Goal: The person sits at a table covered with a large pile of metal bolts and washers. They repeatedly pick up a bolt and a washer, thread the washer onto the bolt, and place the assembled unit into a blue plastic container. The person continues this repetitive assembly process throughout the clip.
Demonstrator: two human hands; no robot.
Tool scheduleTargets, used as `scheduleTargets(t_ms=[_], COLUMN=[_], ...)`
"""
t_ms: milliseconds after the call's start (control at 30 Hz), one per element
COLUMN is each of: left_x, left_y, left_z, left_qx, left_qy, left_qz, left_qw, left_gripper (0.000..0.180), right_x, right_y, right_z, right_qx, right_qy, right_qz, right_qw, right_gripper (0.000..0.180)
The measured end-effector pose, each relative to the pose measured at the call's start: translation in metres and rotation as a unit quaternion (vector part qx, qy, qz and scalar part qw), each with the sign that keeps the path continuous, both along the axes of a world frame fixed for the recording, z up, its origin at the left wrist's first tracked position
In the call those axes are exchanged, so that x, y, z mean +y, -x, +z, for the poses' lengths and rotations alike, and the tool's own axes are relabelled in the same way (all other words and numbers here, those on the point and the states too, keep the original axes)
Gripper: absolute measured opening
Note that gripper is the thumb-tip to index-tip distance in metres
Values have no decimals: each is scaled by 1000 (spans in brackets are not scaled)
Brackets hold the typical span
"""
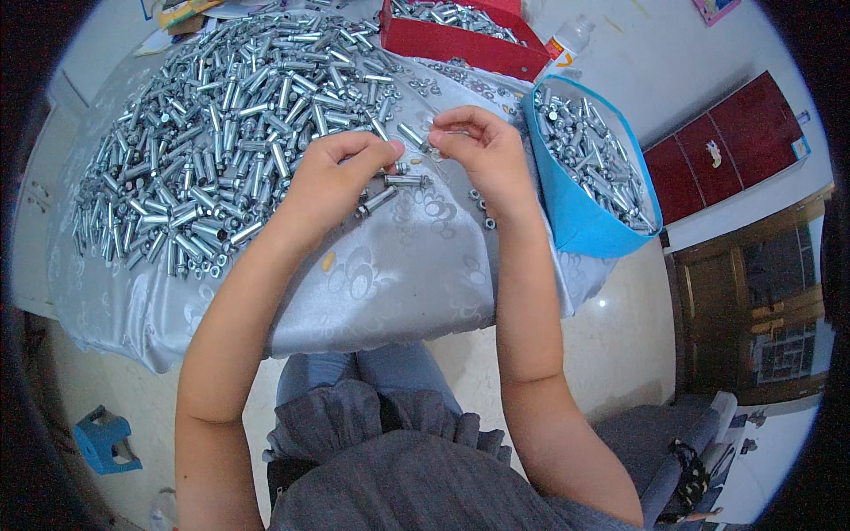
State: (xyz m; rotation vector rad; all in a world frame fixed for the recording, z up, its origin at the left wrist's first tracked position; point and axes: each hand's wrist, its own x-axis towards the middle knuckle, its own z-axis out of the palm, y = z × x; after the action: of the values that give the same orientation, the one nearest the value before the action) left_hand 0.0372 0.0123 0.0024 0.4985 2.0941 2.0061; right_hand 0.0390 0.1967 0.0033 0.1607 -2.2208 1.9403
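My left hand (341, 173) is closed in a pinch, and a silver sleeve anchor bolt (381, 131) shows at its fingertips, largely covered by them. To its right, my right hand (485, 155) has thumb and forefinger pressed together; whatever they pinch is too small to make out. Another anchor bolt (411, 135) lies between the two hands, close to the right fingertips. Just below the left fingers, more loose bolts (405, 180) rest on the silvery tablecloth (390, 292). A big heap of such bolts (239, 133) spreads over the table's left side.
Right of my right hand stands a blue fabric bin (580, 212) full of bolts. A red box (460, 46) at the back also holds metal pieces, with a plastic bottle (571, 40) beside it. Small nuts (485, 212) lie near my right wrist. A blue stool (106, 440) is on the floor.
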Motion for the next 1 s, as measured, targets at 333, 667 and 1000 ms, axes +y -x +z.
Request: scheduleTargets(t_ms=[333,667,1000], left_x=[-7,-15,-19], left_y=[1,7,13], left_z=[2,8,5], left_qx=[-60,-236,-229], left_qy=[-69,-365,-442], left_qz=[62,-50,-104], left_qw=[994,899,861], left_gripper=[18,24,31], right_x=[11,45,48], right_y=[6,5,5], right_z=[-10,-17,-19], right_qx=[99,-132,-106], right_qy=[-254,-433,-472], right_qz=[-167,-231,-213], right_qw=[947,861,849], right_gripper=[14,32,23])
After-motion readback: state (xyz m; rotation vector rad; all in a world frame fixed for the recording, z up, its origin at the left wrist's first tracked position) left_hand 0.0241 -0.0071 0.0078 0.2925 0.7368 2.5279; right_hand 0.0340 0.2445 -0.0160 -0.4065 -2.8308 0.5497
